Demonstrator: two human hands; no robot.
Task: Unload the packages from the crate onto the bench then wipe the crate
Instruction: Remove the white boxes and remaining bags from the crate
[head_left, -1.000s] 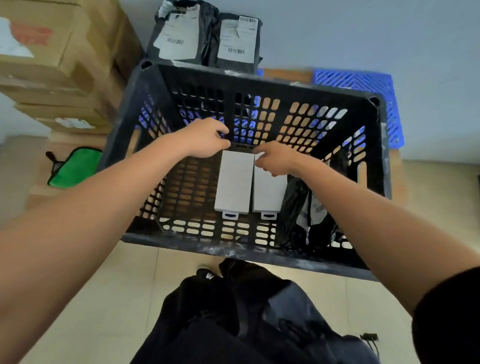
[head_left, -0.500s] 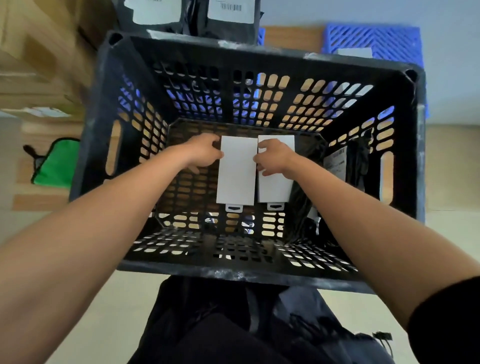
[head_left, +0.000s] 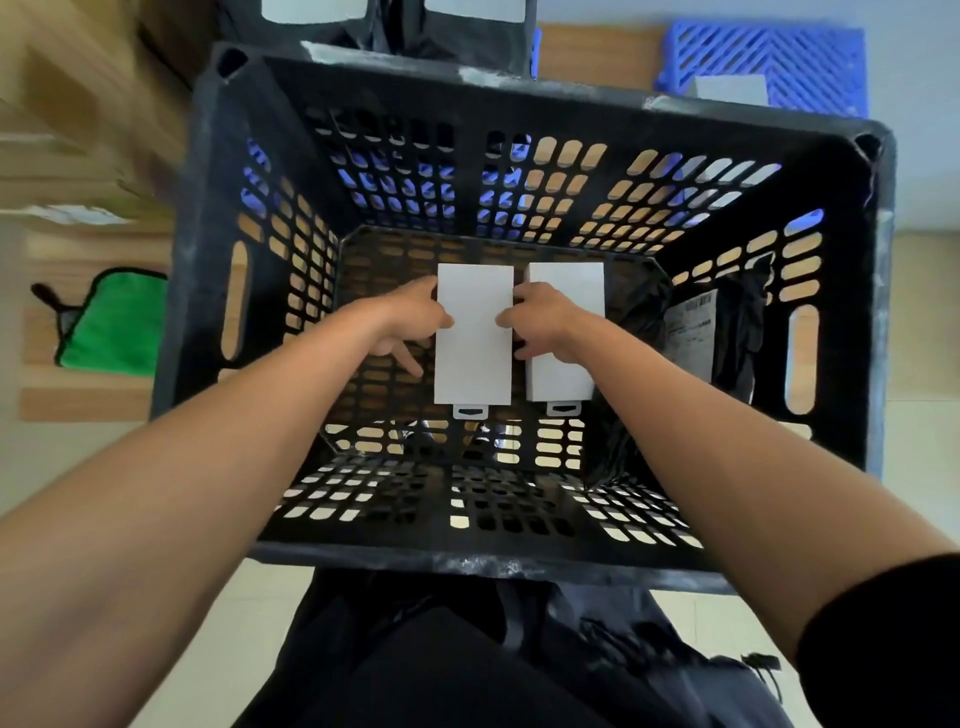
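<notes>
Both hands reach down into the black crate (head_left: 519, 558). The left hand (head_left: 408, 325) grips the left white box (head_left: 474, 338) at its left edge, thumb on the top face. The right hand (head_left: 540, 322) has its fingers curled at the seam between the two boxes, over the right white box (head_left: 563, 332); which box it holds cannot be told. The boxes sit side by side, touching, near the crate floor. A black mailer bag (head_left: 727, 332) leans against the right wall. A green cloth (head_left: 111, 325) lies on the worktop, left of the crate.
</notes>
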